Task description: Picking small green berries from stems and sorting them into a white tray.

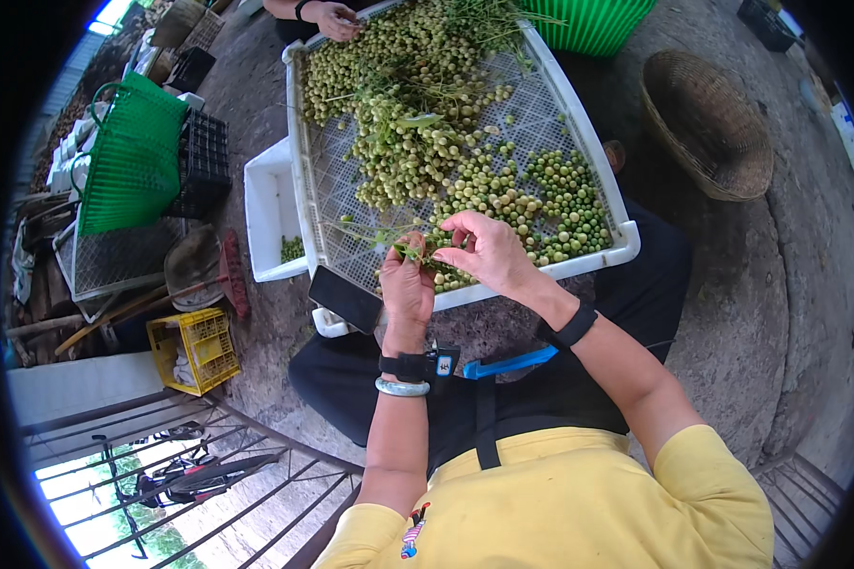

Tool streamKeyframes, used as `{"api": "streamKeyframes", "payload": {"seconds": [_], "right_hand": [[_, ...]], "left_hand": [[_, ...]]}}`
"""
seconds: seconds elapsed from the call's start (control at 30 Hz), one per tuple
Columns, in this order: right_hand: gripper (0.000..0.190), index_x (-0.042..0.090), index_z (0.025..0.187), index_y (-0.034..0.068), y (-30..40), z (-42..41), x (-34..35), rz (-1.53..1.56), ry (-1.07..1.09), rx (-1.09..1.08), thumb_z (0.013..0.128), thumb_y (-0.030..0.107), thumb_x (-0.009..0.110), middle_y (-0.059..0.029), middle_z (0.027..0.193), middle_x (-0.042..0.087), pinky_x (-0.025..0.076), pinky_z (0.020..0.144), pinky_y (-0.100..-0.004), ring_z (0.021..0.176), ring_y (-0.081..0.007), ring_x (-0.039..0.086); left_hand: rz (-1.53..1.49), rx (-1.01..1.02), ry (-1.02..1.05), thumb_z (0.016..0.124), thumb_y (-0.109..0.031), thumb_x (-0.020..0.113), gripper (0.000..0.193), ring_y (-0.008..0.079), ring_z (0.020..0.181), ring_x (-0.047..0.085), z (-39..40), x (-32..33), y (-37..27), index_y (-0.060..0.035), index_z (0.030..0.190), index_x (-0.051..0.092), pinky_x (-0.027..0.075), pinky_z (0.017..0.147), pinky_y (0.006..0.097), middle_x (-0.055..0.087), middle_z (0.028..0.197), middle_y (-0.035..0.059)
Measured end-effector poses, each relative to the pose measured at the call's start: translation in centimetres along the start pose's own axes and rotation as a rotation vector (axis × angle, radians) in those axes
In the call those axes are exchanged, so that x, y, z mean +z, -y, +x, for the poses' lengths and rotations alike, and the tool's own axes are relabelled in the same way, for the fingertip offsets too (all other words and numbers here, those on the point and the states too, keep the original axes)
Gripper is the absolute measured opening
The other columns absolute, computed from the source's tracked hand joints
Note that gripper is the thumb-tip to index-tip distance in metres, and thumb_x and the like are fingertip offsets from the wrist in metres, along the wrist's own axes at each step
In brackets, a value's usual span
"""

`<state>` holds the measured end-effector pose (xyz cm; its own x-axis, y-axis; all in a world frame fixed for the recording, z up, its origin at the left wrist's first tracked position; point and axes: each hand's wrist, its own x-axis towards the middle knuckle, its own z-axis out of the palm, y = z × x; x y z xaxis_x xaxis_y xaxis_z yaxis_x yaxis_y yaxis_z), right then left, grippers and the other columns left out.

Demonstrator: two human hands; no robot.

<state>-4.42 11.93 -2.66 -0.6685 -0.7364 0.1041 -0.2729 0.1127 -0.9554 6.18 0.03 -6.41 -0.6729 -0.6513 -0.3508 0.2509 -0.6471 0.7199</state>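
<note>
A white perforated plastic tray [576,128] lies before me, heaped with small round green fruits [462,185] and leafy stems. Near its front edge my left hand [407,288] grips a green sprig [398,238] between thumb and fingers. Just to the right, my right hand [494,256] is close to the sprig, thumb and forefinger bent towards it; whether it pinches a fruit cannot be made out. A black smartphone [345,299] rests on the tray's front left corner, beside my left wrist.
Another person's hand [338,21] reaches over the tray's far left edge. A white foam box [270,213] holding some green fruits adjoins the tray's left side. A wicker basket [708,124] stands at right, green woven baskets [132,156] at left, a yellow crate [196,348] lower left.
</note>
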Motion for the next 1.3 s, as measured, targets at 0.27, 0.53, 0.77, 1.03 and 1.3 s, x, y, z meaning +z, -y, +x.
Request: {"api": "streamKeyframes", "payload": {"seconds": [0.27,0.53,0.77,1.03,1.3], "right_hand": [[0.020,0.061,0.088,0.002,-1.1,0.3,0.8,0.057,-0.094,-0.077,0.074,0.013,0.070,-0.0101,0.073,0.062,0.047,0.058,-0.0289,0.064,-0.0181,0.061],[0.015,0.064,0.089,-0.001,-2.4,0.9,0.0,0.360,0.002,0.100,0.077,0.007,0.067,-0.0044,0.074,0.064,0.047,0.059,-0.0217,0.066,-0.0081,0.058],[0.014,0.062,0.092,-0.001,-2.1,0.3,-1.0,0.790,0.144,0.239,0.080,0.004,0.064,-0.0007,0.075,0.061,0.044,0.055,-0.0175,0.064,-0.0046,0.054],[0.024,0.060,0.097,-0.001,-2.3,0.9,-0.9,0.542,0.185,0.391,0.079,0.013,0.068,-0.0016,0.079,0.061,0.042,0.056,-0.0190,0.064,-0.0053,0.053],[0.018,0.063,0.089,0.001,-3.0,1.4,-0.7,0.477,0.253,0.361,0.080,0.015,0.067,0.0016,0.072,0.059,0.038,0.048,-0.0176,0.058,-0.0033,0.050]], "left_hand": [[0.072,0.040,-0.041,0.083,-0.010,0.063,0.013,0.0098,0.081,0.059,-0.2,0.5,0.0,-0.0064,0.095,0.060,0.049,0.067,0.0227,0.062,0.090,0.0015],[0.129,0.039,-0.075,0.082,-0.016,0.066,0.015,0.0084,0.084,0.059,0.1,0.3,0.3,-0.0082,0.094,0.061,0.045,0.065,0.0211,0.063,0.089,-0.0009],[0.096,0.039,-0.030,0.082,-0.016,0.065,0.013,0.0080,0.080,0.058,0.4,0.4,0.3,-0.0086,0.092,0.061,0.044,0.066,0.0209,0.063,0.088,-0.0017],[0.091,0.052,0.010,0.082,-0.011,0.065,0.011,0.0089,0.080,0.058,0.6,0.1,0.3,-0.0048,0.091,0.061,0.046,0.070,0.0216,0.062,0.087,0.0008],[0.092,0.044,0.032,0.082,-0.010,0.065,0.011,0.0089,0.077,0.057,0.2,0.9,0.3,-0.0046,0.091,0.060,0.045,0.068,0.0218,0.062,0.086,0.0007]]}}
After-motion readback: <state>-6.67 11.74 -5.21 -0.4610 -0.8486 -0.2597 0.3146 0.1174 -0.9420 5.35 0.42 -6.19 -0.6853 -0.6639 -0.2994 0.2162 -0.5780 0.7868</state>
